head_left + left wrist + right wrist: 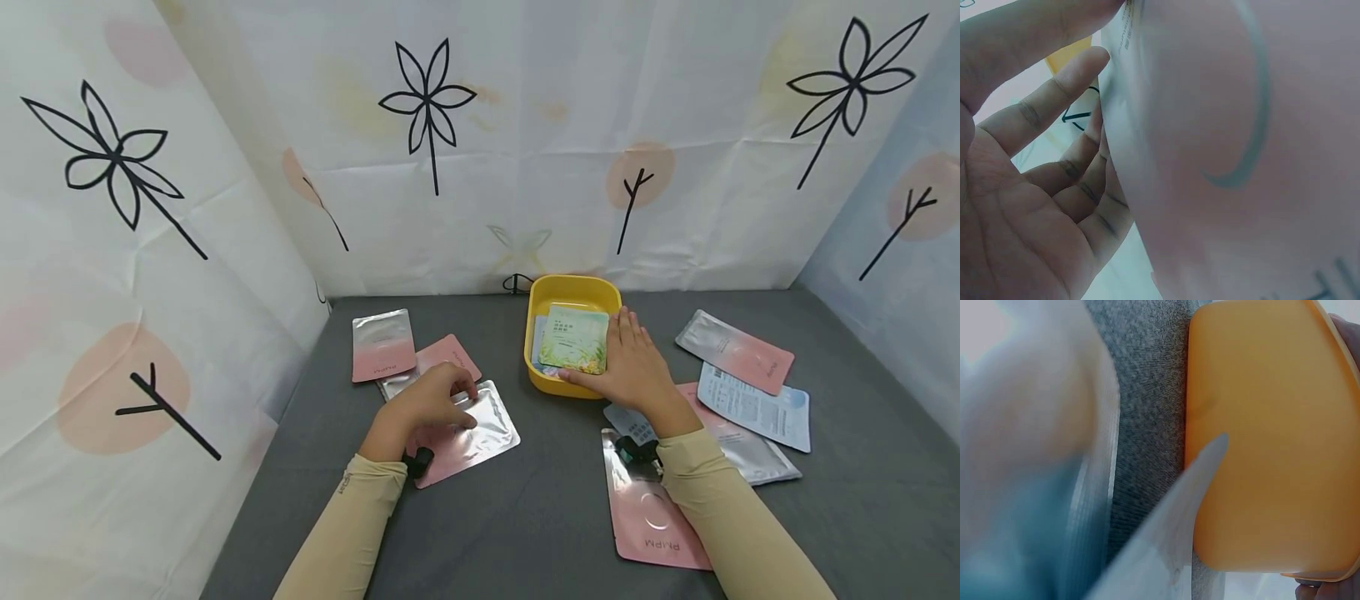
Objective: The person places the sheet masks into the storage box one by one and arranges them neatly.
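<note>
My left hand [433, 402] rests on a pink-and-silver sheet mask packet [498, 423] on the table. Its thumb and index fingertips touch the silver part, apart from each other; some fingers are hidden from above. Close up in the left wrist view, the pink packet face [1210, 106] fills the right side beside those fingers. With straight fingers, my right hand [636, 364] lies over the right and front rim of a yellow plastic basin [573, 287]. A green packet [573, 337] lies in the basin, on top of a bluish packet [537, 337], beside the right thumb.
Two more pink-and-silver packets [382, 346] [450, 354] lie behind the left hand. Around the right forearm are a large pink packet [652, 517], a pale blue packet [757, 404] and a silver-pink packet [735, 350]. Patterned white cloth [487, 208] hangs behind the grey table [487, 533].
</note>
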Tool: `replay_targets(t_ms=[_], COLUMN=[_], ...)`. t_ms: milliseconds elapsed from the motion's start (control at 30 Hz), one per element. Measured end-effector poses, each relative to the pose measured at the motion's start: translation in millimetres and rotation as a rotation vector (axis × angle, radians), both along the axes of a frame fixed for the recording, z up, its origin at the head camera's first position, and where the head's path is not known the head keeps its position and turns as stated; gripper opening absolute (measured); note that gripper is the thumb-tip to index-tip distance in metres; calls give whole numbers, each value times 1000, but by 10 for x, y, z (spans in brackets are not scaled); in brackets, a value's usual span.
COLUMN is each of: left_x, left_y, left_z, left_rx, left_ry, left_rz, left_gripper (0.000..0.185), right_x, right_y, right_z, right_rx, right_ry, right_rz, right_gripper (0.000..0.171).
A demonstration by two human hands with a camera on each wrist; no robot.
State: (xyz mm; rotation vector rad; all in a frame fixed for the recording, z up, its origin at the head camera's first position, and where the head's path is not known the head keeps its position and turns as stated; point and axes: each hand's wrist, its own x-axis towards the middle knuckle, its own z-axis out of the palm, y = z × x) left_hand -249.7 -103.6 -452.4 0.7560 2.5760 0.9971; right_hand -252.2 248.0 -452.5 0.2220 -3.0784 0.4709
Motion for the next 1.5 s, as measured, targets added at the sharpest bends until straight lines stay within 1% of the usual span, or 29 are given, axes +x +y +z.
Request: replay_targets(t_ms=[433, 733, 900, 1100, 1500], left_x=[22, 12, 15, 8, 13], left_y=[-12, -4, 7, 16, 17], left_z=[26, 43, 56, 68, 74], left_rx=[7, 73, 100, 129, 131], left_ry=[10, 87, 120, 145, 162], left_rz=[19, 52, 52, 70, 95], left_gripper=[28, 29, 27, 27, 27], right_x=[24, 14, 16, 11, 14], right_y=[-12, -14, -19, -13, -14], right_z=[16, 21, 19, 9, 8], right_rx=[-9, 3, -4, -15, -8], right_ry=[6, 9, 7, 7, 3], right_rz=[7, -2, -6, -11, -7], right_gripper=[141, 143, 143, 144, 143])
